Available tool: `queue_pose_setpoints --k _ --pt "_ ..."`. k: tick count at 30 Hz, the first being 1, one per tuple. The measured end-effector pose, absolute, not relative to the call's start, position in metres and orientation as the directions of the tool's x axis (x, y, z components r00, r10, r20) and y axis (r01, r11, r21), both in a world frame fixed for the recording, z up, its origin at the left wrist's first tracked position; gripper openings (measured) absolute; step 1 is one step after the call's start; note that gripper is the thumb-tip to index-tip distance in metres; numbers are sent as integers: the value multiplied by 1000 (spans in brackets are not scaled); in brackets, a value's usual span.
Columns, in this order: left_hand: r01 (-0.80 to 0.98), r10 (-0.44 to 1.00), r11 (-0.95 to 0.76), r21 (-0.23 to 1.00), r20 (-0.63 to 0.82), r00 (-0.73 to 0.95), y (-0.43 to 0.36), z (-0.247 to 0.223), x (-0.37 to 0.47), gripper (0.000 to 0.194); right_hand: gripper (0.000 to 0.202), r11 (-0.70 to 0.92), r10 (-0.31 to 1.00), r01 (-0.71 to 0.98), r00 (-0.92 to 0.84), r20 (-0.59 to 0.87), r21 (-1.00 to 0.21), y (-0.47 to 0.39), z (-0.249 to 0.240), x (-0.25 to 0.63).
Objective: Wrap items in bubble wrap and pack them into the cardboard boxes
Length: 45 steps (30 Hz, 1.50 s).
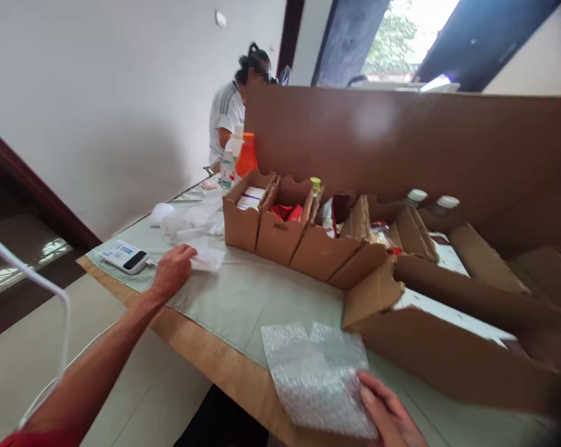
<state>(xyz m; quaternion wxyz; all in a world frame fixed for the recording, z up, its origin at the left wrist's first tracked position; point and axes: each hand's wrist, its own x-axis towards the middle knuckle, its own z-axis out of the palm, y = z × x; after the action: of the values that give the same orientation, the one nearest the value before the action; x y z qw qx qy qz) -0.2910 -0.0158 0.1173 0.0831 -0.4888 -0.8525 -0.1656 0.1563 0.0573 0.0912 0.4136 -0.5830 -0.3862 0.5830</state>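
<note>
- Fingers of our right hand [390, 413], at the bottom of the frame right of centre, are closed on the right edge of the bubble wrap [318, 379].
- We see that sheet in the lower middle of the frame, overlapping the front edge of the table [206, 354]; whether it touches the top, we cannot tell.
- Our left hand [174, 270] is left of centre, fingers bent beside a clear plastic piece [209, 259]; blur keeps us from telling whether they grip it.
- Just left of that hand we have a white device [123, 256].
- Above the hand, crumpled clear plastic [192, 220] lies on the pale green cloth [262, 285].
- From the centre to the right edge we face open cardboard boxes [241, 226], one with red packets [287, 213].
- Toward the upper middle, an orange bottle [247, 158] stands in front of a white-shirted person [227, 105].
</note>
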Motion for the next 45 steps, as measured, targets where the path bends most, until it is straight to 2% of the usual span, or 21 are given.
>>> queue_pose_setpoints --k 2,5,7,9,12,16,20,25,28,30,31,33,35,37,39,41,43,45 --pt "869 827 460 182 269 -494 -32 118 -303 31 45 -316 947 -63 45 -319 -947 55 96 149" --pt "884 840 432 177 278 -466 -51 115 -306 53 37 -255 966 -68 36 -258 -965 52 94 147" --pt "908 836 377 183 354 -419 -60 114 -292 68 33 -230 971 -40 53 -232 -972 50 88 152" --pt "933 808 297 205 466 -360 -66 115 -264 74 33 -212 975 15 63 -211 -977 46 83 161" --pt "942 799 174 288 517 -306 -62 114 -206 65 35 -202 979 105 24 -200 -974 41 78 173" --pt "899 915 -44 436 378 -139 -25 95 -136 45 34 -173 984 141 -15 -177 -975 36 76 179" --pt "843 968 -58 534 236 -83 19 64 -96 39 32 -105 992 198 -45 -116 -975 37 79 186" --pt "810 972 -91 580 228 -54 21 58 -79 7 28 -125 943 333 -252 -216 -934 50 90 190" --pt "756 957 -105 647 272 -100 -9 95 -87 9 22 86 930 316 -365 -38 -945 57 103 173" --pt "686 912 -92 722 338 -234 -35 131 -97 6 24 269 896 251 -418 147 -930 61 112 155" --pt "678 869 -104 728 398 -295 -48 148 -101 10 25 340 878 219 -422 225 -915 63 115 144" --pt "664 806 -190 723 501 -315 -67 173 -106 19 25 408 868 196 -386 313 -892 72 115 124" --pt "672 805 -274 688 547 -232 -75 180 -104 33 26 379 891 242 -356 282 -893 82 108 109" --pt "662 839 -357 659 538 -83 -73 170 -96 46 30 308 914 318 -361 186 -896 91 97 103" --pt "636 856 -422 647 515 44 -65 152 -86 51 35 264 928 400 -354 118 -878 92 91 111" --pt "615 875 -434 659 471 113 -60 134 -77 50 40 290 924 453 -363 123 -843 80 95 132" --pt "590 892 -425 687 428 144 -61 122 -70 49 49 348 867 445 -487 104 -825 59 108 160" --pt "558 907 -409 722 390 159 -66 115 -65 51 71 375 740 385 -672 23 -843 35 123 182"
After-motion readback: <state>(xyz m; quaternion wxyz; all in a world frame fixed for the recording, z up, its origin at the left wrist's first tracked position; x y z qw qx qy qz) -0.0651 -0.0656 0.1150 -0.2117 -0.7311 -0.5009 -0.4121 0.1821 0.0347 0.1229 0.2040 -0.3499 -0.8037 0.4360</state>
